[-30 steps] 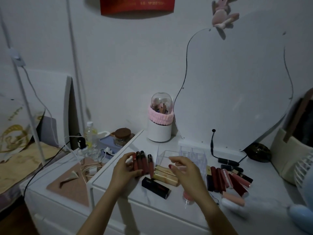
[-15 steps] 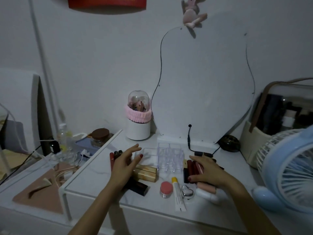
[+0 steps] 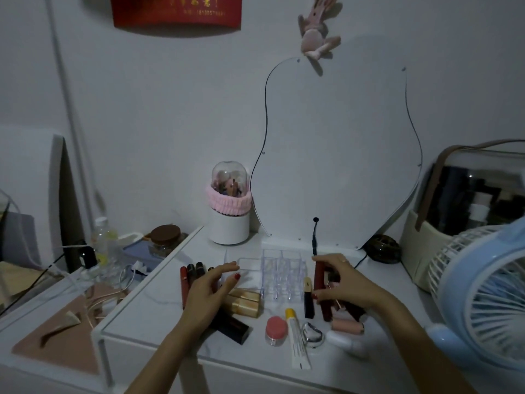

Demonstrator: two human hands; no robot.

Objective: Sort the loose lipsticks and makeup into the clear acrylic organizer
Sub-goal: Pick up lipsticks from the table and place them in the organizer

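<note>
While the right hand (image 3: 345,282) closes thumb and fingers on a dark red lipstick tube (image 3: 319,275) at the right of the tabletop, the clear acrylic organizer (image 3: 282,274) stands just to its left, its grid cells apparently empty. The tube is raised at its far end and tilted, its cap pointing away from the person; whether its lower end has left the table (image 3: 147,311) cannot be told. The left hand (image 3: 211,288) lies open, fingers spread and holding nothing, its fingertips near the organizer's left tray section and its palm over the gold tubes (image 3: 245,301).

Assessment: the step in hand is lifting this one tube for insertion. To do it well, the tube should be brought upright above a single cell before it is lowered, so that it does not catch on the thin dividers. The organizer looks light and liable to slide; the open left hand is well placed to steady its wall. Loose items remain on both sides: red tubes (image 3: 189,277) at left, a black lipstick (image 3: 308,298) beside the grid, a pink jar (image 3: 275,329) and a white squeeze tube (image 3: 297,341) in front. The lift should clear the neighbouring tubes under the right palm without scattering them.
</note>
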